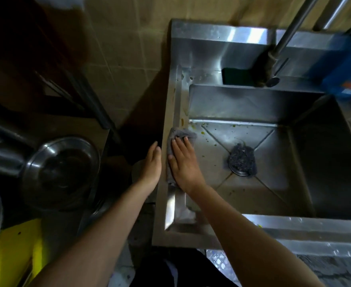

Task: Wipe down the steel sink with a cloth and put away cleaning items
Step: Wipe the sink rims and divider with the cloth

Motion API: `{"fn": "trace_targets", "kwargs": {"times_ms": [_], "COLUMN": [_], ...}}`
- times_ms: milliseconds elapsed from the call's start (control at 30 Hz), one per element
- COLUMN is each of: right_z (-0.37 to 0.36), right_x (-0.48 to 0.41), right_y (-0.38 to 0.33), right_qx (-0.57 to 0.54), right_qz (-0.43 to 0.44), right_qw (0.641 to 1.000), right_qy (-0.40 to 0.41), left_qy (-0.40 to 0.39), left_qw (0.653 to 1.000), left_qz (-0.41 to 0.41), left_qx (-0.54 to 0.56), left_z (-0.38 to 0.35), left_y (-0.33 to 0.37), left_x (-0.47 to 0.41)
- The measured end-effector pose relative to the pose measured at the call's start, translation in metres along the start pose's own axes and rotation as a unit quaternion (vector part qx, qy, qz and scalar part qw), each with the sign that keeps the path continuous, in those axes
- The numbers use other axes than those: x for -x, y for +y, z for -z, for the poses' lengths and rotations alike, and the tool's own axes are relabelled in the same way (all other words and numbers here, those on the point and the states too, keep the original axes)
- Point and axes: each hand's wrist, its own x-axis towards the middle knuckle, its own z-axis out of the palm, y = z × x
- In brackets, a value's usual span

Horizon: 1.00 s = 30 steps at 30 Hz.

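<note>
At nine o'clock on the sink (211, 32) rim, the right hand (183, 164) presses the cloth (182, 134) down with straight fingers, the left hand (152, 162) straight-fingered and empty beside it; wiping is under way, and I'd judge the speckled basin toward three o'clock comes next.
</note>
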Motion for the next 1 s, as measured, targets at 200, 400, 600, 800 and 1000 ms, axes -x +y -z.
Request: {"fn": "trace_targets", "kwargs": {"times_ms": [200, 400, 600, 800, 1000], "right_z": [0.0, 0.004, 0.007, 0.004, 0.0], "right_x": [-0.025, -0.059, -0.084, -0.057, -0.027], "right_y": [0.004, 0.013, 0.019, 0.011, 0.002], "right_qx": [0.068, 0.077, 0.064, -0.003, -0.012], "right_qz": [0.035, 0.034, 0.015, -0.041, -0.038], "right_qw": [0.997, 0.996, 0.998, 0.998, 0.999], "right_qy": [-0.025, -0.016, 0.013, 0.041, 0.024], "left_qy": [-0.023, 0.016, 0.038, -0.014, -0.004], "left_qw": [0.998, 0.993, 0.996, 0.998, 0.999], "left_qz": [-0.049, -0.109, -0.086, -0.044, -0.042], "left_qx": [0.015, 0.041, 0.011, 0.03, 0.0], "left_z": [-0.014, -0.02, -0.02, -0.019, -0.018], "left_y": [0.008, 0.007, 0.005, 0.003, 0.001], "left_x": [-0.022, -0.019, -0.02, -0.022, -0.025]}}
